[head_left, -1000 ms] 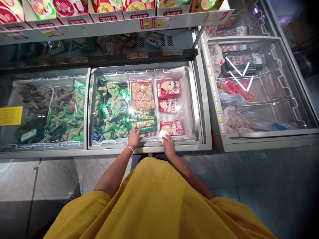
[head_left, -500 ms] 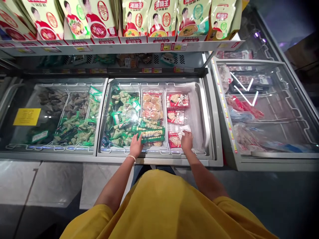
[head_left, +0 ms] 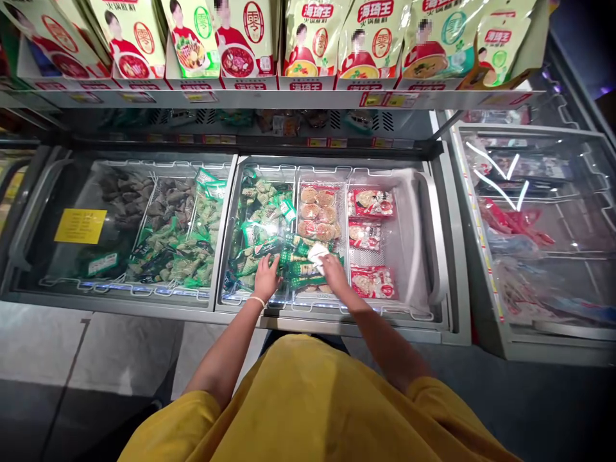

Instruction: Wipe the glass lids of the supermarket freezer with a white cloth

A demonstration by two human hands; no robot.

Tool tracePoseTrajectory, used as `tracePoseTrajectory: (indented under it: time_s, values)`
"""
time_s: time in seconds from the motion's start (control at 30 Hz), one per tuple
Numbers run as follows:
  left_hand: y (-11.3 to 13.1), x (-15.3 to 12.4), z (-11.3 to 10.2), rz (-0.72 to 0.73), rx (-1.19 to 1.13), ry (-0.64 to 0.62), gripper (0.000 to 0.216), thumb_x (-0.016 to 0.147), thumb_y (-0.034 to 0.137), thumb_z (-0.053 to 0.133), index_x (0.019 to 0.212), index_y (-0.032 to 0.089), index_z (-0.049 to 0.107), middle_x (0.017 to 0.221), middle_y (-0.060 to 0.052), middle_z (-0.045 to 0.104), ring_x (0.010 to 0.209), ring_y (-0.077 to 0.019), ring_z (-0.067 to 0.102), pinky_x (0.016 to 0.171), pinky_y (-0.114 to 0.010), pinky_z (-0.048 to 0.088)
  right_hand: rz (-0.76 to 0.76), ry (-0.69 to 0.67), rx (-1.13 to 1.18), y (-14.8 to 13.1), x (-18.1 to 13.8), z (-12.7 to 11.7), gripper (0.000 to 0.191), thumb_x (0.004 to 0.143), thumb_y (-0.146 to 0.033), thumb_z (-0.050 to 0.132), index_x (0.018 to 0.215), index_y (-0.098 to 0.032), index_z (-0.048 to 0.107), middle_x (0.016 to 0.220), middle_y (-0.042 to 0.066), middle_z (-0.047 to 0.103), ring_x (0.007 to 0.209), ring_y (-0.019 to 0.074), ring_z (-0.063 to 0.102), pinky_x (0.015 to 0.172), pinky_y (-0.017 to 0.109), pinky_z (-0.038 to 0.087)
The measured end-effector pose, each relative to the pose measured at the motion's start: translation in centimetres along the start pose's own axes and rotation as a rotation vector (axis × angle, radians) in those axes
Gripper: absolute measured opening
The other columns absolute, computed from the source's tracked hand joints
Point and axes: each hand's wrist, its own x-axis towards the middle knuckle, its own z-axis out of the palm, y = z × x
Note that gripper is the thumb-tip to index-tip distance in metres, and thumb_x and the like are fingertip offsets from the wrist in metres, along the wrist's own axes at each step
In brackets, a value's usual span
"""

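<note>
My left hand (head_left: pixel 266 276) lies flat with spread fingers on the curved glass lid (head_left: pixel 250 192) of a chest freezer, over green packets of frozen food (head_left: pixel 260 221). My right hand (head_left: pixel 333 267) is closed on a white cloth (head_left: pixel 317 252) and presses it on the glass above the middle basket, where green-labelled trays (head_left: pixel 301 266) and round patties (head_left: pixel 317 212) lie. Red-labelled packs (head_left: pixel 370 203) fill the right basket under the glass.
A second glass lid (head_left: pixel 135 212) to the left covers dark and green packets and bears a yellow sticker (head_left: pixel 80 225). Another freezer (head_left: pixel 534 218) stands at the right. A shelf (head_left: pixel 289 97) of sauce pouches hangs above. Grey floor tiles (head_left: pixel 96 346) lie below.
My right hand has slid the cloth leftwards across the glass, from over the red packs to over the middle basket. The left hand stays put. My head has tilted up.
</note>
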Motion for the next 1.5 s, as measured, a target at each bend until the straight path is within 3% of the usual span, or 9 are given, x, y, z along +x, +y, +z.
tracePoseTrajectory:
  time_s: [0.13,0.27,0.47,0.6,0.77,0.9,1.07,1.33,1.5]
  values:
    - [-1.9,1.4,-1.3,0.026,-0.002,-0.027,0.079,0.081,0.026,0.075,0.154,0.023,0.043,0.160,-0.018,0.036,0.151,-0.0373,0.032,0.122,-0.051,0.038,0.185,0.222,-0.017,2.2,5.0,-2.1,0.051,0.093,-0.007,0.038,0.140,-0.014,0.057,0.124,0.015,0.060,0.112,0.0268,0.053,0.100,0.039,0.045]
    - [-4.0,2.0,-2.5,0.032,-0.002,-0.006,0.081,0.081,0.025,0.076,0.154,0.024,0.041,0.162,-0.017,0.033,0.153,-0.0360,0.029,0.124,-0.049,0.034,0.269,0.425,0.020,-0.8,8.3,-0.1,0.050,0.091,-0.007,0.036,0.133,-0.013,0.061,0.120,0.014,0.062,0.110,0.0266,0.053,0.101,0.039,0.044]
    - [-6.3,3.0,-3.4,-0.006,-0.011,-0.065,0.078,0.082,0.025,0.074,0.154,0.024,0.041,0.160,-0.019,0.035,0.151,-0.0370,0.031,0.122,-0.051,0.035,0.108,0.180,-0.063,-8.4,8.5,4.5,0.054,0.090,-0.002,0.036,0.136,-0.015,0.061,0.128,0.015,0.061,0.114,0.0266,0.052,0.096,0.036,0.047]
    - [-6.6,4.2,-3.7,0.013,0.008,-0.088,0.083,0.080,0.026,0.077,0.154,0.024,0.040,0.160,-0.019,0.034,0.150,-0.0387,0.030,0.121,-0.051,0.034,-0.035,0.051,-0.110,-6.7,9.2,2.7,0.059,0.086,0.001,0.043,0.136,-0.022,0.062,0.135,0.012,0.059,0.119,0.0266,0.051,0.096,0.036,0.049]
    - [-6.6,4.8,-4.0,0.048,0.019,-0.097,0.092,0.075,0.031,0.082,0.156,0.028,0.037,0.161,-0.017,0.034,0.151,-0.0381,0.029,0.122,-0.051,0.033,0.153,0.215,-0.057,-2.8,11.8,-0.7,0.049,0.092,-0.003,0.042,0.133,-0.017,0.065,0.131,0.015,0.059,0.120,0.0288,0.051,0.104,0.040,0.045]
    - [-6.6,4.8,-4.1,0.039,0.018,-0.099,0.092,0.074,0.030,0.083,0.155,0.027,0.039,0.160,-0.017,0.036,0.151,-0.0385,0.031,0.121,-0.051,0.035,0.315,0.283,-0.010,-6.5,12.5,1.5,0.050,0.093,-0.004,0.038,0.135,-0.016,0.062,0.132,0.016,0.057,0.122,0.0288,0.050,0.103,0.040,0.046]
    - [-6.7,4.8,-4.0,0.054,-0.001,-0.087,0.094,0.073,0.029,0.085,0.155,0.027,0.040,0.160,-0.018,0.038,0.151,-0.0385,0.032,0.122,-0.051,0.035,-0.024,0.051,-0.073,-12.5,11.6,5.2,0.052,0.092,-0.003,0.042,0.141,-0.015,0.057,0.140,0.017,0.055,0.122,0.0276,0.048,0.102,0.038,0.045]
    - [-6.9,4.7,-3.8,0.043,-0.033,-0.095,0.094,0.073,0.029,0.085,0.155,0.026,0.040,0.161,-0.017,0.037,0.153,-0.0383,0.029,0.123,-0.051,0.034,0.073,0.116,-0.113,-6.5,15.5,0.5,0.055,0.091,-0.003,0.042,0.141,-0.017,0.060,0.138,0.014,0.056,0.124,0.0301,0.047,0.106,0.042,0.043]
    - [-7.1,4.8,-3.7,0.049,-0.019,-0.088,0.093,0.073,0.030,0.085,0.155,0.026,0.040,0.160,-0.017,0.038,0.152,-0.0389,0.030,0.123,-0.051,0.035,0.038,0.090,-0.114,-10.0,12.5,3.5,0.056,0.091,-0.002,0.039,0.143,-0.014,0.058,0.141,0.017,0.055,0.125,0.0314,0.046,0.105,0.042,0.044]
